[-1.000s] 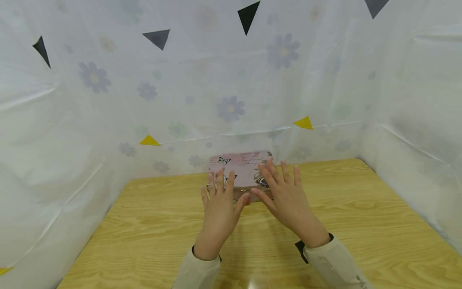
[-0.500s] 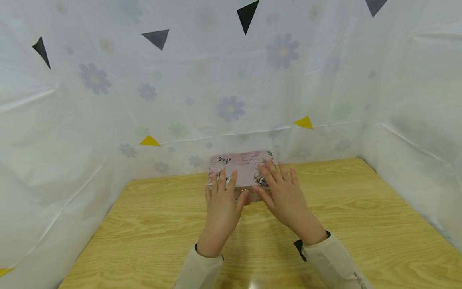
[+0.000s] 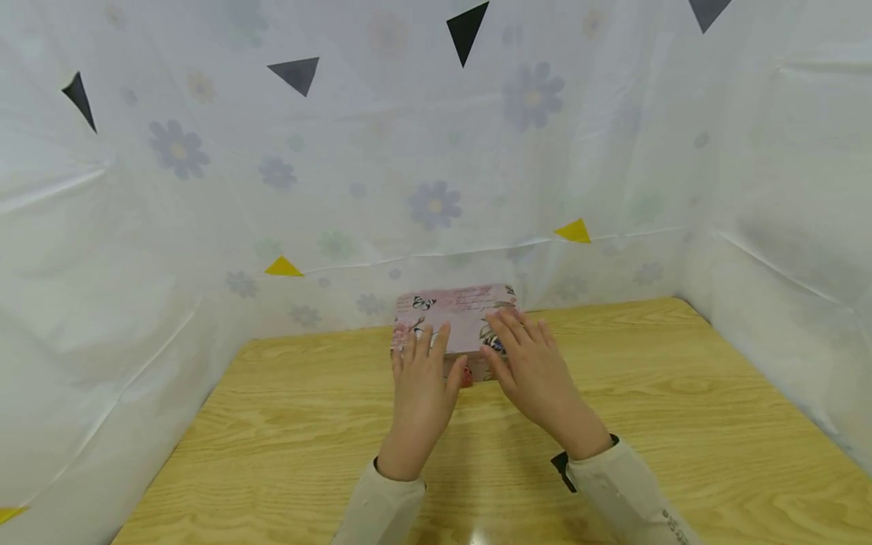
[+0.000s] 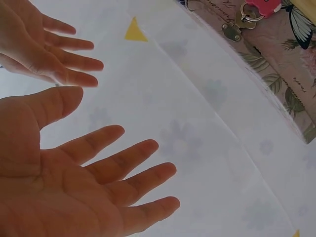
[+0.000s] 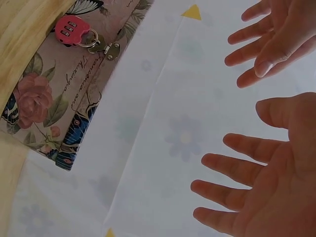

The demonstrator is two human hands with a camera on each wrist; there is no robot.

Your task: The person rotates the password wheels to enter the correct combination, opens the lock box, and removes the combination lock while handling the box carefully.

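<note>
A pink box with butterfly and flower prints stands at the back of the wooden table, its lid down. From its front clasp hangs a pinkish-red combination padlock, clear in the right wrist view. My left hand is held out before the left part of the box, fingers spread. Opposite it, my right hand reaches toward the right part with fingers straight. Both wrist views show a gap between the hands and the box, and bare palms. In the head view the hands hide parts of the box's front.
The wooden table runs up to a white flower-printed sheet behind the box. Similar white sheeting rises on both sides. Black, grey and yellow triangles are on the sheet, and a black triangle lies near my right wrist.
My left hand has shifted slightly right. The right hand has drawn slightly left and back, its fingers nearer together. The box has not moved.
</note>
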